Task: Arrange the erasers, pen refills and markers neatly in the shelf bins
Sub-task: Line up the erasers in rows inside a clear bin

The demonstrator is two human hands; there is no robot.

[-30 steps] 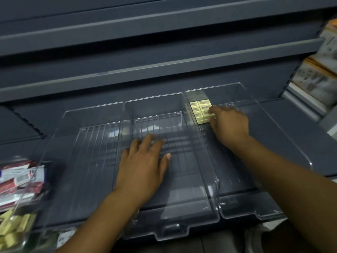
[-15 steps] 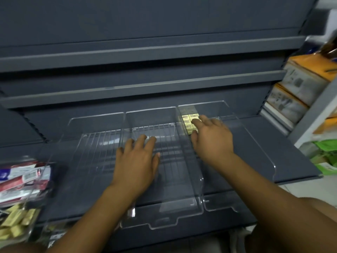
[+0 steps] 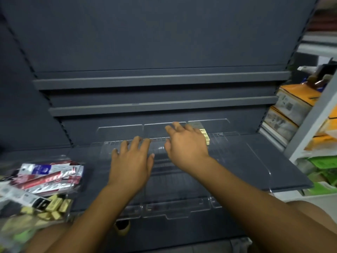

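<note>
Dark grey shelf (image 3: 284,161) w/ a flat grey back panel (image 3: 164,33) and two narrower shelf lips (image 3: 160,82) above it. Three clear bins sit side by side on the shelf: left bin (image 3: 120,130), mid bin (image 3: 175,210), right bin (image 3: 231,154). A small stack of yellow erasers (image 3: 205,136) sits in the far left corner of the right bin, partly hidden by the R hand (image 3: 186,145). At near left is a clear tub (image 3: 80,172) holding red and white packets (image 3: 47,177) and loose erasers (image 3: 56,204); the pic is blurred there. At far right is a pale rack w/ orange and white boxes (image 3: 291,101) and green packs (image 3: 324,163) lower down. L hand (image 3: 131,161) lies palm down, fingers straight and spread, across the left/mid bin divider, holding nothing. R hand is over the far end of the mid bin, fingers loose and spread, holding nothing, just left of the stack. Vs 0.5 s ago: R hand was in the right bin w/ fingertips on the stack; it's now off it and further left. L hand is placed about as before. Stack is in the same corner. View has pulled back and tipped up, so more back panel shows and more of the tub is in view.
</note>
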